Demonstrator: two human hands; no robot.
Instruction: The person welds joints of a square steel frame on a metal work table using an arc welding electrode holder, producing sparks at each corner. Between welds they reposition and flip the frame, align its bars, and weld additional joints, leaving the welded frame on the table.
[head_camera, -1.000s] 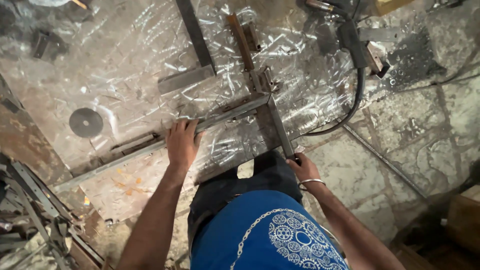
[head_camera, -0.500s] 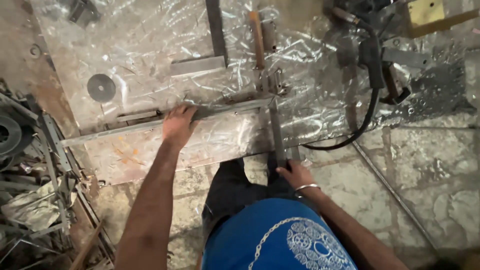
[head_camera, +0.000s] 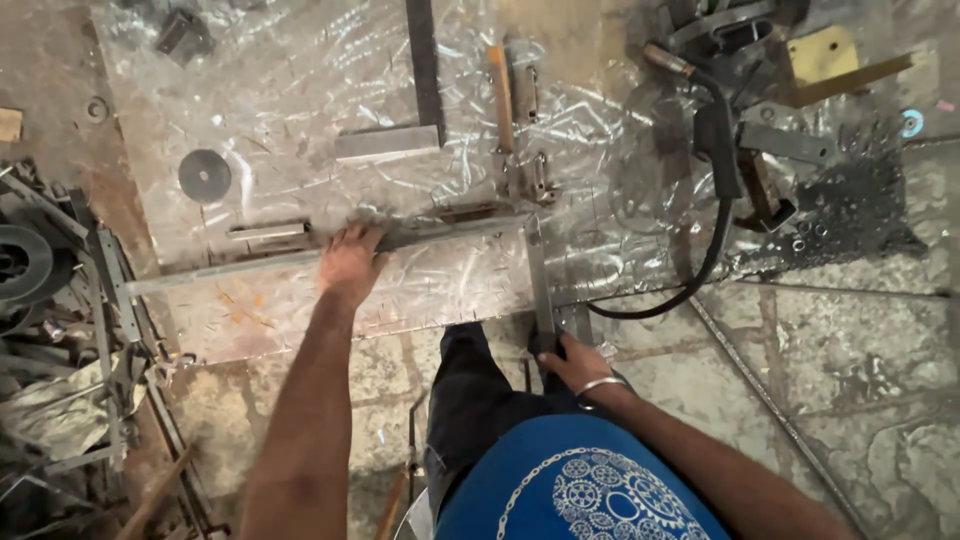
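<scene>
My left hand (head_camera: 350, 262) presses flat on a long grey metal bar (head_camera: 230, 265) that lies across a scratched steel plate (head_camera: 300, 90) on the floor. My right hand (head_camera: 572, 362) grips the near end of a second, shorter metal bar (head_camera: 538, 275) that runs at a right angle up to the long one. The two bars meet near a clamp-like fitting (head_camera: 520, 180). My knee in dark trousers (head_camera: 470, 390) and a blue printed shirt (head_camera: 580, 490) fill the bottom of the view.
A round grinding disc (head_camera: 204, 175) lies on the plate at left. A steel square (head_camera: 420, 90) lies at top centre. A black power tool with a cable (head_camera: 720, 150) is at the right. Scrap metal (head_camera: 60, 330) is piled at the left edge.
The view has shifted, so the plate and bars sit further right and lower. Both hands keep their hold on the bars; the left hand stays flat on the long one.
</scene>
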